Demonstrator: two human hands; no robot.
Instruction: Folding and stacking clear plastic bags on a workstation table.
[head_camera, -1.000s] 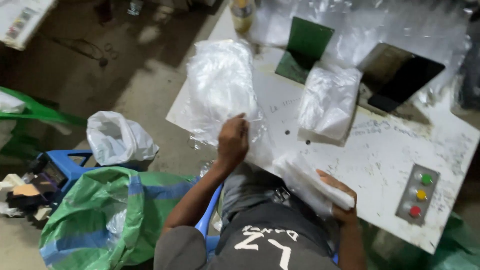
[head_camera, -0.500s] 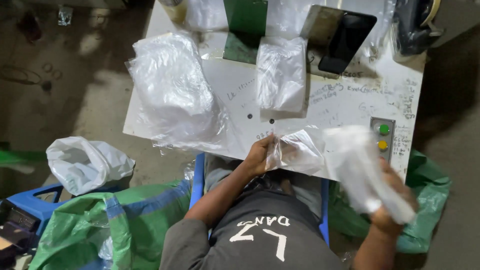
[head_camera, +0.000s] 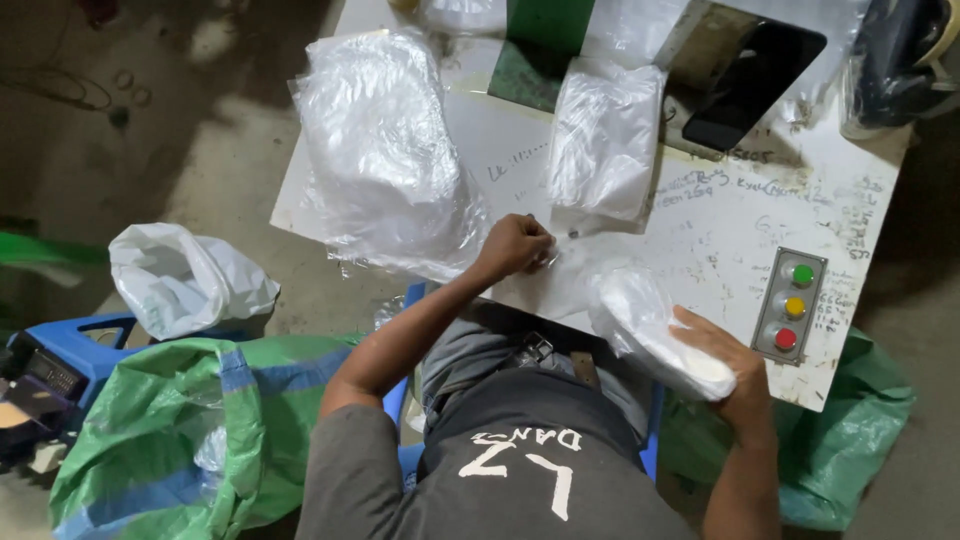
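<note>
Curled shut, the left hand pinches the thin clear film of a plastic bag against the white scribbled-on worktable, just below the small folded stack of clear plastic bags. Closed around a white, soft pad wrapped in clear plastic, the right hand grips it from underneath at the table's near edge, just left of the grey control box with green, yellow and red buttons. That wrapped pad sits partly over the table edge, and the film stretches from it toward the left hand. A large loose heap of clear plastic bags lies on the table's left part, touching the left wrist. Off the table to the left, a white plastic sack rests on the floor, with a green and blue woven sack nearer the person.
</note>
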